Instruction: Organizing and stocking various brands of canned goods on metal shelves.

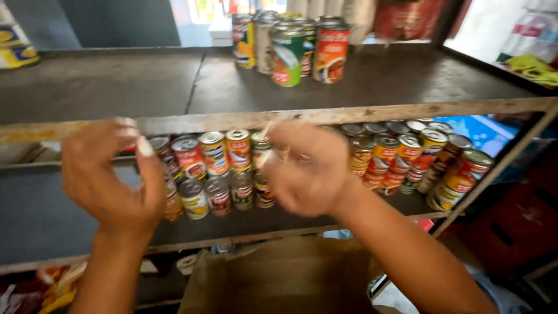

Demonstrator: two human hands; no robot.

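top shelf — green, orange cans | middle shelf — red-yellow cans

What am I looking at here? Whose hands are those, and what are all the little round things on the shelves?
There is one picture, taken by a camera worn on a person's head, so you see what they see when they look down. The two hands belong to that person.

The left hand is raised in front of the middle shelf, its fingers curled, and it looks empty. The right hand is blurry. It is right in front of a group of tins on that shelf, and I cannot tell if it holds one.

The round things are food tins with colourful labels. More tins stand further right, and a few tall tins stand on the top shelf. Below the hands is a brown cardboard box.
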